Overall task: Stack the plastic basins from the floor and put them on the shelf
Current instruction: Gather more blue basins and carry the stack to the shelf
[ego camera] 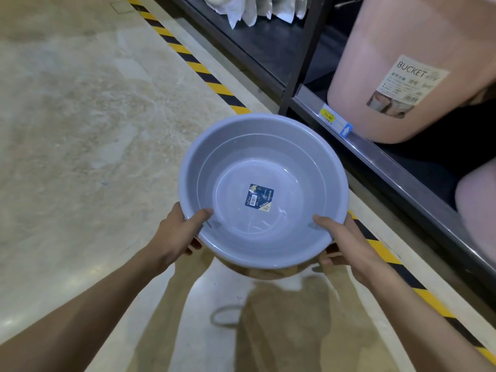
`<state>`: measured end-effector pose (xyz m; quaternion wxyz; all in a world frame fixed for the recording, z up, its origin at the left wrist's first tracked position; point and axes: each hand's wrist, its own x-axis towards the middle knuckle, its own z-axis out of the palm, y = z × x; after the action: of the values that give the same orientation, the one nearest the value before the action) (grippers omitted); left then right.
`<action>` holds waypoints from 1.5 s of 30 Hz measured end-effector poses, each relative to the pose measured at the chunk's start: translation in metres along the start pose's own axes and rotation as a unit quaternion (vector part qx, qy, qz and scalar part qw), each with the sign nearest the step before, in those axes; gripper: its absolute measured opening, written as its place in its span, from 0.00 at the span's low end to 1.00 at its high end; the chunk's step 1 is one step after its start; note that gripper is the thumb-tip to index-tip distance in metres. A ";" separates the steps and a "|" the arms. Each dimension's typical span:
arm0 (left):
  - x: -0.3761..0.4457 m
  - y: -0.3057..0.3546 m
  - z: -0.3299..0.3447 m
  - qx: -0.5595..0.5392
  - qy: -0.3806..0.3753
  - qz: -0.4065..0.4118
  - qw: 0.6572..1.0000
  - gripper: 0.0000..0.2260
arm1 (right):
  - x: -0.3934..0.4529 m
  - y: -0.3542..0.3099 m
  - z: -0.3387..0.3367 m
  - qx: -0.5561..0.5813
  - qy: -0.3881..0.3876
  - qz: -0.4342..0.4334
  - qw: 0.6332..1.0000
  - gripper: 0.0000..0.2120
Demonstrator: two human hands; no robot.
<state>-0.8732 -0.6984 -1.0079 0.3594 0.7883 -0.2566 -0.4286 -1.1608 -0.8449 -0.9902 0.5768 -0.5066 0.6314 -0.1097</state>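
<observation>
basin (pixel 264 167): pale blue-grey
basin sticker (pixel 259 197): dark blue
bucket (pixel 397 63): pink
floor tape (pixel 204 72): yellow-black stripes
shelf (pixel 375 157): dark grey
price tag (pixel 328 113): yellow

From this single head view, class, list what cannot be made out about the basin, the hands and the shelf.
- Round blue-grey plastic basin: whether more are nested beneath; its wall hides this.
- Left hand and right hand: fingers hidden under the rim.
- Pink plastic bucket: top cut off by the edge.
- Yellow price tag: small print unreadable.

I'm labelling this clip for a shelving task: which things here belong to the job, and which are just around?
Job: blue basin, left hand, right hand, shelf.
Around: pink bucket, price tag, white bags, striped floor tape.
</observation>
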 end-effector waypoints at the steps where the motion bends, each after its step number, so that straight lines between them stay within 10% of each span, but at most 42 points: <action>1: 0.001 0.000 0.001 -0.008 -0.003 0.000 1.000 0.19 | 0.002 0.003 0.002 0.011 0.001 -0.003 1.000 0.23; 23: -0.007 0.069 -0.040 -0.070 0.075 0.061 0.993 0.06 | -0.013 -0.075 -0.003 0.106 0.067 -0.096 0.987 0.13; 45: -0.377 0.637 -0.361 -0.115 0.113 0.103 0.982 0.17 | -0.487 -0.629 -0.189 0.124 0.066 -0.165 0.976 0.19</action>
<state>-0.8131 -0.6929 -0.1862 0.5164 0.7545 -0.2436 -0.3235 -1.0836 -0.8477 -0.1761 0.5661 -0.5201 0.5571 -0.3141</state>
